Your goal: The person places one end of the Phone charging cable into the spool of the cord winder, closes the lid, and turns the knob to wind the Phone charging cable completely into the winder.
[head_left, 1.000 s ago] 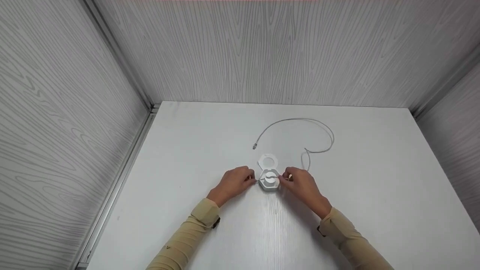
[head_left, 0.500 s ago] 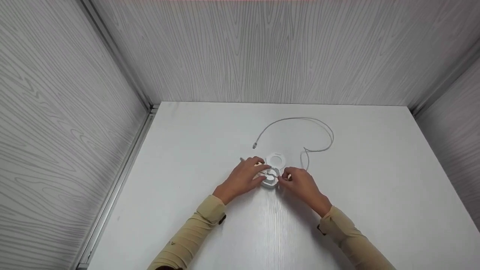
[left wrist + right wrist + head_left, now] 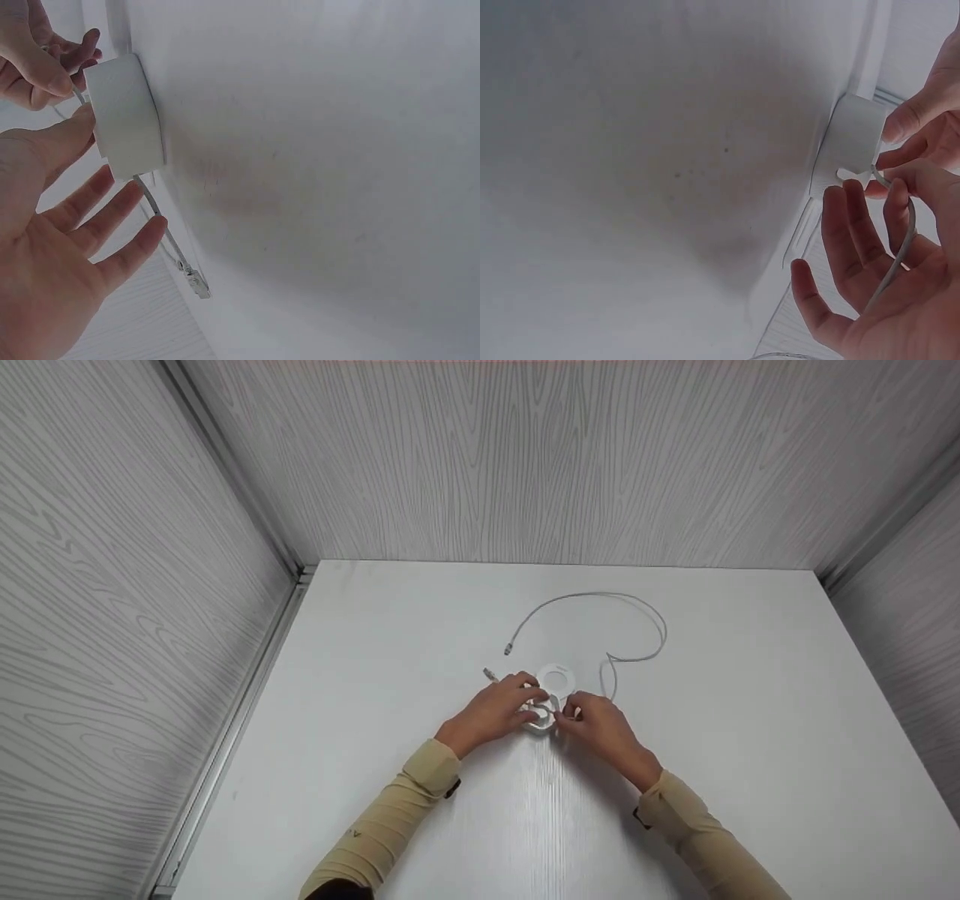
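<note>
A small white cable winder case [image 3: 540,729] lies on the table, its ring-like lid [image 3: 568,682] folded back on the far side. My left hand [image 3: 491,712] holds the case, thumb and forefinger over its top and the other fingers spread beside it. A thin grey cable [image 3: 910,232] crosses the case's inside, partly hidden by my fingers. My right hand [image 3: 604,727] pinches the cable at the case's right edge between thumb and forefinger, its other fingers loosely bent. One metal plug [image 3: 197,283] sticks out beyond my left fingers.
The rest of the cable loops over the white table [image 3: 390,630] behind the case, ending in a second plug [image 3: 508,649]. Grey wood-grain panels [image 3: 480,465] stand at the back and sides of the table.
My left hand has gone from pulling the cable at the case's left side to reaching over the case. The case has turned clockwise, and the plug now shows past my left hand.
</note>
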### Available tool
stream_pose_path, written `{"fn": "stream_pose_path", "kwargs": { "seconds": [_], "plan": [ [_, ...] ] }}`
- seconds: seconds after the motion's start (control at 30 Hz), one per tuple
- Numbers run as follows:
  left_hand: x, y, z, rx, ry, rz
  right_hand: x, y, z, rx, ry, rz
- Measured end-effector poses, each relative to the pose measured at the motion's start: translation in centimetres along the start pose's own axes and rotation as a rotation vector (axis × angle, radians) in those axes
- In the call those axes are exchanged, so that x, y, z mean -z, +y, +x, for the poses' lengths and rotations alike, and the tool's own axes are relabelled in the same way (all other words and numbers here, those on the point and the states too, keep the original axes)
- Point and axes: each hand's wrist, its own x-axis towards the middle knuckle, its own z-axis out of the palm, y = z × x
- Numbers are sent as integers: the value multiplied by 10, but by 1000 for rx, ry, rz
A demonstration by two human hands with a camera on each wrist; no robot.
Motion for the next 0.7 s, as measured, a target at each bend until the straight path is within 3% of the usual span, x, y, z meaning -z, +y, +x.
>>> {"fn": "stream_pose_path", "kwargs": {
  "seconds": [0.27,0.43,0.7],
  "plan": [
    [2,0,2,36,-7,-4,1,12,5,-68,-59,180],
    [3,0,3,43,20,0,3,20,8,-137,-82,292],
    [-2,2,-4,41,40,28,0,20,7,-202,-129,337]
  ]
}}
